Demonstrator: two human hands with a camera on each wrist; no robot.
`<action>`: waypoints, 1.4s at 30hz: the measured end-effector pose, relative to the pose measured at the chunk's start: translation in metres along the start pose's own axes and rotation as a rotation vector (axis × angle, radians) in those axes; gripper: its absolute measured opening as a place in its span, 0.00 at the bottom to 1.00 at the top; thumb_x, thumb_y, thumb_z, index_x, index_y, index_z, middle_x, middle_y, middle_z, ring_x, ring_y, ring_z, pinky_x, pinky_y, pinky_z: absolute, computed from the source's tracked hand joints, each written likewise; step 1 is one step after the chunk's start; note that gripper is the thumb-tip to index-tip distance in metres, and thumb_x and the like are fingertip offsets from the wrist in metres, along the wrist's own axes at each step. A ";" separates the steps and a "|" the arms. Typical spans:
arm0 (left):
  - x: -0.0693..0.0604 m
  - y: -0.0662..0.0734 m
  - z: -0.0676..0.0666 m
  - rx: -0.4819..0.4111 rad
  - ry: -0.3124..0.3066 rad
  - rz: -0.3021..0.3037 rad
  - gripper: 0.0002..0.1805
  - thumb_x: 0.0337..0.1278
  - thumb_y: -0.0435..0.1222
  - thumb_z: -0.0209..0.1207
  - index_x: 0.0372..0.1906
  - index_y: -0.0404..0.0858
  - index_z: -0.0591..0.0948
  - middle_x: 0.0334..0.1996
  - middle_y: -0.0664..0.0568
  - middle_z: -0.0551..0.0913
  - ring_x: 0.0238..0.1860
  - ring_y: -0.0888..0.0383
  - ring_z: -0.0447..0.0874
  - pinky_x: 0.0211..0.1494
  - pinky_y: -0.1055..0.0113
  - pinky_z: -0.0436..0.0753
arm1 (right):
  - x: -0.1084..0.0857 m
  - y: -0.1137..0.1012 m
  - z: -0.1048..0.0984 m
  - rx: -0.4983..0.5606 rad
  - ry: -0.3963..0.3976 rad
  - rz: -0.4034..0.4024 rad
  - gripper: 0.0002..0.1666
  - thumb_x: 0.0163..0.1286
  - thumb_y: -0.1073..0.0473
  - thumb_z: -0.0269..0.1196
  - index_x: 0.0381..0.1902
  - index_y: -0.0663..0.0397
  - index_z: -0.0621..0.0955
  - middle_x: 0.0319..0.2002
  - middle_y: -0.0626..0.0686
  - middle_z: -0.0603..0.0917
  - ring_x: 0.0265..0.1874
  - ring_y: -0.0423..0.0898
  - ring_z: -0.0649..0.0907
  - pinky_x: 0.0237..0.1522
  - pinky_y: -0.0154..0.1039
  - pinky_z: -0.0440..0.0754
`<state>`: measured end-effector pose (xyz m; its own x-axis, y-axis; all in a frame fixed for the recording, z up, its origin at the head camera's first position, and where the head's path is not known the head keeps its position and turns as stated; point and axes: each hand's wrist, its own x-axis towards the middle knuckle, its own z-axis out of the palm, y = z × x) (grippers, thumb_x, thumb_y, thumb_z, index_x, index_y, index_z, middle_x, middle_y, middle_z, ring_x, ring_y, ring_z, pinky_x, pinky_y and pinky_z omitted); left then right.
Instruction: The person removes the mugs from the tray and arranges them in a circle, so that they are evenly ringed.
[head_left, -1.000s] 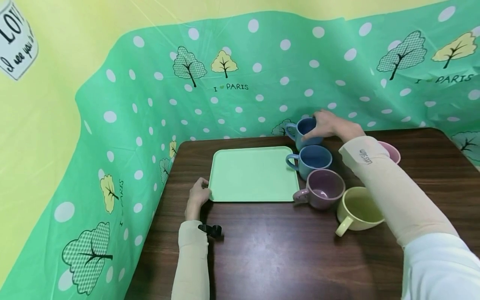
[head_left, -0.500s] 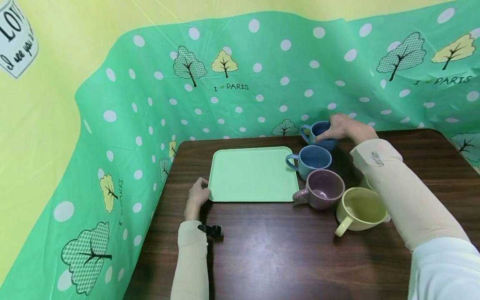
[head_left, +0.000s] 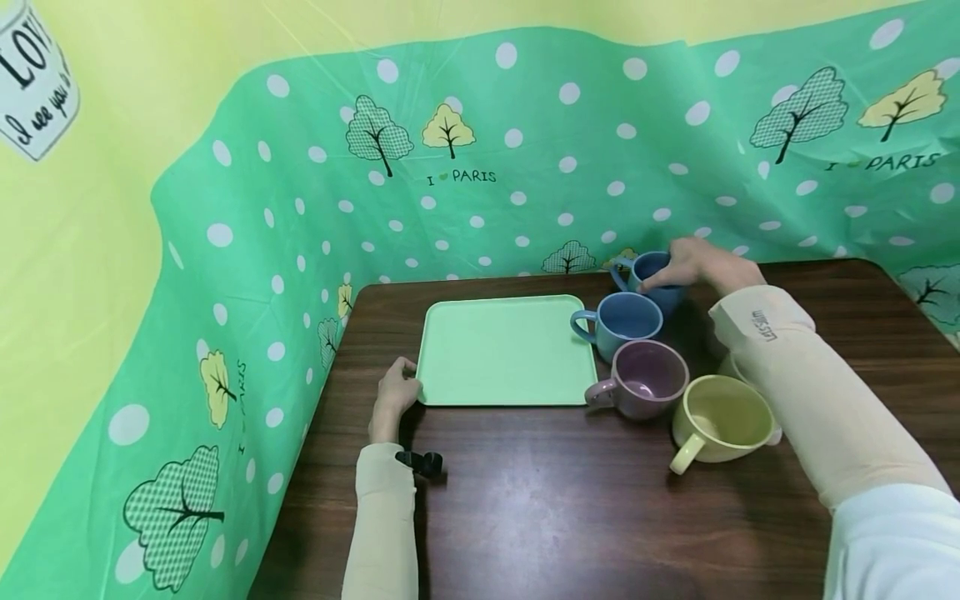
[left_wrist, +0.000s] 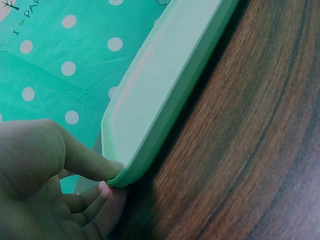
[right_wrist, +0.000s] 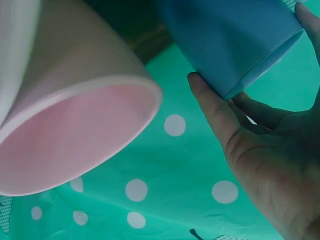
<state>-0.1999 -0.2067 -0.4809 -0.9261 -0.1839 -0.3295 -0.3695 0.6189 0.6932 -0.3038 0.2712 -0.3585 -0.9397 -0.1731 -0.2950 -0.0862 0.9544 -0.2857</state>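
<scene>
At the table's back, my right hand [head_left: 708, 262] grips a blue mug [head_left: 670, 298] by its rim, the thumb on the near side. Its handle points left; whether its base touches the table I cannot tell. In the right wrist view the fingers lie along this blue mug [right_wrist: 235, 45]. A second blue mug [head_left: 628, 321] stands just in front, by the right edge of a green tray [head_left: 506, 350]. My left hand [head_left: 393, 392] pinches the tray's near left corner. The left wrist view has the thumb [left_wrist: 107, 167] on top of the rim, other fingers below.
A purple mug [head_left: 649, 379] and a yellow mug [head_left: 723, 417] stand to the right, in front of the blue mugs. A pink-lined mug [right_wrist: 85, 130] shows near the right hand; my right arm mostly hides it from above. Patterned green cloth [head_left: 517, 200] rises behind the table.
My right hand has moved the held blue mug to the right and slightly nearer, from above the tray's far right corner to behind the second blue mug. The left hand and tray have not moved.
</scene>
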 end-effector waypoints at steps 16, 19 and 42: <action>0.000 -0.001 0.000 -0.012 -0.014 0.006 0.21 0.54 0.29 0.46 0.54 0.42 0.73 0.42 0.43 0.77 0.31 0.51 0.71 0.31 0.63 0.68 | -0.007 0.010 0.004 -0.021 -0.025 0.022 0.38 0.53 0.37 0.67 0.37 0.68 0.70 0.31 0.61 0.71 0.31 0.55 0.72 0.31 0.43 0.71; 0.001 -0.001 0.000 -0.009 -0.017 -0.003 0.21 0.54 0.29 0.46 0.55 0.43 0.73 0.42 0.43 0.77 0.28 0.52 0.69 0.29 0.63 0.67 | -0.007 0.011 0.005 -0.033 -0.020 0.002 0.40 0.53 0.39 0.68 0.42 0.70 0.70 0.35 0.64 0.73 0.34 0.57 0.72 0.34 0.46 0.72; 0.002 -0.004 0.000 -0.007 -0.035 -0.008 0.22 0.54 0.30 0.44 0.56 0.45 0.72 0.31 0.45 0.72 0.21 0.55 0.61 0.25 0.63 0.64 | -0.016 0.018 0.008 0.096 -0.122 -0.061 0.61 0.50 0.47 0.73 0.67 0.71 0.52 0.61 0.74 0.62 0.54 0.67 0.69 0.56 0.64 0.68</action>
<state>-0.2006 -0.2096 -0.4843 -0.9197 -0.1621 -0.3575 -0.3779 0.6121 0.6947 -0.2878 0.2891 -0.3663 -0.8859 -0.2637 -0.3817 -0.1040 0.9147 -0.3905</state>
